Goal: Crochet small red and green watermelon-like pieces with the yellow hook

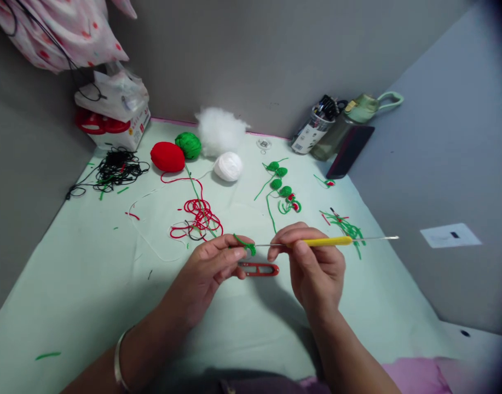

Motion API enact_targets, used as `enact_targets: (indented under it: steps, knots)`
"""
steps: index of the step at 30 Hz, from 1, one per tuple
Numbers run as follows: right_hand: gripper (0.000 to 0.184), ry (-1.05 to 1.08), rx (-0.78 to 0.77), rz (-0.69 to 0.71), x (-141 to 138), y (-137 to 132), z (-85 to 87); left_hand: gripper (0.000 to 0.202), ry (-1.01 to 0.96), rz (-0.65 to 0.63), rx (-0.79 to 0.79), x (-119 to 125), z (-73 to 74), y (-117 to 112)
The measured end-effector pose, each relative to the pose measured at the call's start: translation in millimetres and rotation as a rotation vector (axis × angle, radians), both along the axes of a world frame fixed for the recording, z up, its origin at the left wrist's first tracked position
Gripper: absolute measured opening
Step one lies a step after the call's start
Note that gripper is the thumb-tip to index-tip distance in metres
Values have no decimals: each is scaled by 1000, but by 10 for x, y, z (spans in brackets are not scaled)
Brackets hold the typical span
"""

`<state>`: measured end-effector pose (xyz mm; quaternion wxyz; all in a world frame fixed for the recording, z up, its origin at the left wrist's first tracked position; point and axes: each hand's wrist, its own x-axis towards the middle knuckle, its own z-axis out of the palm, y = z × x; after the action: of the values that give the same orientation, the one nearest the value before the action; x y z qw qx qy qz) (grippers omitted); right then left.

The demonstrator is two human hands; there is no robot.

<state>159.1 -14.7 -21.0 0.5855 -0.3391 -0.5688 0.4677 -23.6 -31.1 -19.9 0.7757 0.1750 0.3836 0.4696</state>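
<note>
Between the thumb and fingers of my left hand (215, 261) is a small piece of green crochet (251, 249), partly hidden by the fingertips. My right hand (316, 268) grips a crochet hook (328, 241) by its yellow handle. The hook's metal tip points left and meets the green piece; its other metal end sticks out to the right. Below my left fingertips, red thread snips (261, 269) lie on the table. A green strand runs from near my left hand toward the green yarn ball (188, 145).
Behind my hands are a red yarn ball (167, 157), a white yarn ball (228, 166) and white stuffing (221, 131). Tangled red yarn (199, 219) and black cord (118, 169) lie left. Small green crocheted pieces (276, 184), green scraps (345, 227) and a bottle (336, 131) are right.
</note>
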Motion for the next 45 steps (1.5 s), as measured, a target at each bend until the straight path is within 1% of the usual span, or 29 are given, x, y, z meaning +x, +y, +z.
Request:
enact_targets:
  steps: [4,14,20,23,26,28,30,32,33,35,37,39,42,45]
  knots:
    - [19,-40,-13,7,15,-2,-8,10,-27,4,-17,-4,-5,16]
    - [20,-37,0,12,5,1,-14,6,-41,-17,11,-22,-47,-6]
    - [21,-101,84,-9,3,-6,-17,7,-27,-14,5,-18,-53,-35]
    - [22,-272,203,-50,26,-30,8,10,2,13,4,-8,-63,-38]
    - [22,-553,420,-82,46,-73,21,12,60,41,22,4,-66,-32]
    - [25,-714,570,-89,53,-104,0,13,72,47,31,10,-61,-30]
    - [31,-814,677,-102,58,-125,-44,15,40,48,33,17,-51,-33]
    - [37,-858,715,-129,63,-131,-93,20,-7,34,27,27,-36,-42]
    - [39,-861,704,-145,63,-129,-112,23,-29,21,24,35,-28,-47]
    - [41,-816,632,-170,54,-116,-126,24,-66,-7,26,52,-16,-56]
    - [41,-698,535,-174,29,-99,-106,21,-97,-29,35,64,-9,-61]
    - [36,-551,452,-173,-6,-82,-68,19,-105,-33,39,65,-5,-64]
    - [27,-374,315,-136,-44,-56,-34,19,-74,-21,37,48,-2,-63]
    - [21,-210,155,-43,-44,-25,-52,25,-5,-26,48,29,-3,-58]
